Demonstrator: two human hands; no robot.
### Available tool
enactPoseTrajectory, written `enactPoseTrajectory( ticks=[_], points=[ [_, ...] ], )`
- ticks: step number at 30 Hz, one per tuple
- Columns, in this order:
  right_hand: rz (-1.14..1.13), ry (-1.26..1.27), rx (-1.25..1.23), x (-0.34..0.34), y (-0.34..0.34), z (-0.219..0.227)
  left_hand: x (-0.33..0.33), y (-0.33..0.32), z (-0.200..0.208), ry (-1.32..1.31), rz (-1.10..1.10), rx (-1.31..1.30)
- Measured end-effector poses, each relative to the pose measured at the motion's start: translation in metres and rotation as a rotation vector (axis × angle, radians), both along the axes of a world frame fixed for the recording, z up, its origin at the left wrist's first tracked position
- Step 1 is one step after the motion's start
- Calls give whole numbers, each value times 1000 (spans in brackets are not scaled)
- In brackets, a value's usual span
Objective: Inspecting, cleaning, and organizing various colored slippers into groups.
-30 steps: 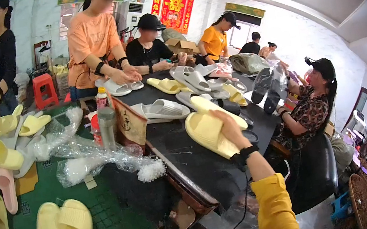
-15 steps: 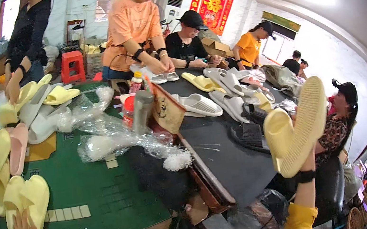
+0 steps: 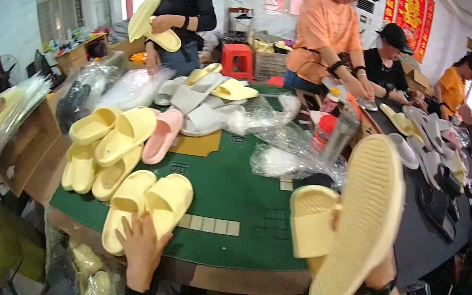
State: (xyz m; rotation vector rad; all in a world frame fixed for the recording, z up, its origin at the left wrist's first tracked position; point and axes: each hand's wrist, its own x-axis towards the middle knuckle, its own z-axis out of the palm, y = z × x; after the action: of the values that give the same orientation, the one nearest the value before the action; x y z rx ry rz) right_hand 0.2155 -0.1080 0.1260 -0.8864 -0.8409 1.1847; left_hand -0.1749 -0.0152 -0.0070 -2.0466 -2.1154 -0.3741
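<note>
My left hand (image 3: pixel 140 243) lies with fingers spread on the near part of a pair of pale yellow slippers (image 3: pixel 168 204) at the front of the green table. In my right hand (image 3: pixel 337 216), a second yellow pair is held up over the table's near edge. One slipper of it shows its ribbed sole (image 3: pixel 362 220); the other, a strap-side slipper (image 3: pixel 311 222), is behind it to the left. Most of that hand is hidden by the sole, with a bit of finger showing between the two. Behind my left hand sit several stacked yellow slippers (image 3: pixel 123 134) and a pink slipper (image 3: pixel 163 135).
Grey slippers (image 3: pixel 200 94) are piled at the back of the green table (image 3: pixel 229 182). Clear plastic wrap (image 3: pixel 284 140) and a red-lidded jar (image 3: pixel 323 132) stand by the dark table. A cardboard box (image 3: pixel 33 155) is at left. Co-workers stand around; one holds yellow slippers (image 3: pixel 158 27).
My view has swung left. My right hand has brought the yellow slippers from over the dark table to the near edge of the green one. My left hand stays on its pair.
</note>
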Motion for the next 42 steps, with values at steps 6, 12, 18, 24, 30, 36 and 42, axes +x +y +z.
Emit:
enactPoseTrajectory(
  ticks=[6,12,18,24,30,36,42],
  points=[
    [180,207,-60,-31,64,-64,0,-1,-7,-169,-110,165],
    [149,-17,-198,-45,76,-88,2,2,5,-139,-81,69],
    [138,-801,128,-83,75,-86,5,4,3,-135,-103,156],
    [199,-1021,282,-81,55,-88,7,2,-11,-133,-110,188],
    [103,-1097,214,-51,34,-103,38,-22,19,-169,-197,260],
    [-91,-1179,20,-38,40,-121,85,-33,9,-668,-474,-7],
    [-38,-1290,35,-30,53,-141,97,-22,14,-422,-324,-96]
  ],
)
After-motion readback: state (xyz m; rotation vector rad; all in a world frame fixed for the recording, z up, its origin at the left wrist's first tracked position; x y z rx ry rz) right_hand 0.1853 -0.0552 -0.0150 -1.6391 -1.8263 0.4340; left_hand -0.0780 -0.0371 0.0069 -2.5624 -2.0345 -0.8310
